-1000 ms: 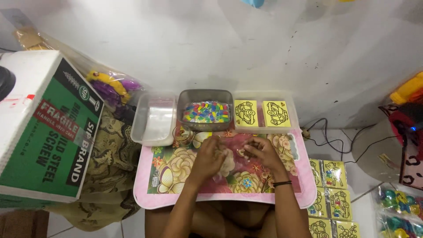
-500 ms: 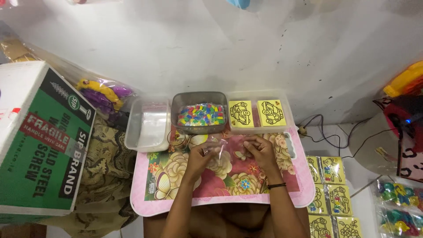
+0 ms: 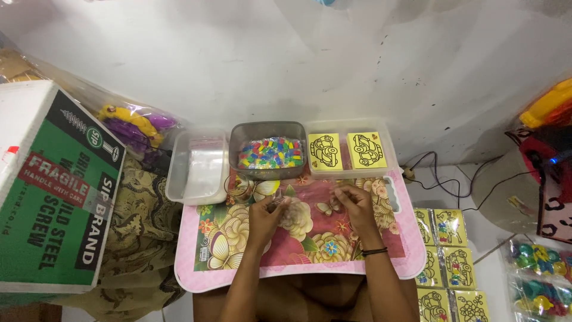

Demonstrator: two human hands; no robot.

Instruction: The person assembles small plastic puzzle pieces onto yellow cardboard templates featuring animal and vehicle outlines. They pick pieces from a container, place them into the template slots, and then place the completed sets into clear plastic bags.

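The left hand (image 3: 266, 216) rests on the middle of the floral tray (image 3: 381, 265), a pink-rimmed board with big flower prints, its fingers curled together and pinching the edge of a small clear plastic bag (image 3: 285, 206). The right hand (image 3: 356, 201), a dark band at its wrist, sits just beside it toward the tray's right half, fingertips drawn together on the bag's other side; the film is so thin that I cannot tell exactly where it ends. The bag lies between the two hands, a little nearer the tray's far edge than its near one.

Along the far edge of the tray stand three containers in a row. At the far left corner is a clear box (image 3: 176, 176) holding a stack of empty plastic bags. Next to it, touching or nearly so, a grey tub (image 3: 267, 129) is full of small bright multicoloured pieces. At the far right a shallow clear box (image 3: 390, 140) carries two yellow cards with black line drawings of cars.

Off the tray's right edge, more yellow picture cards (image 3: 448, 262) lie in packets on the floor. To the left stands a large green and white cardboard carton (image 3: 53, 197) on patterned cloth, well apart from the hands
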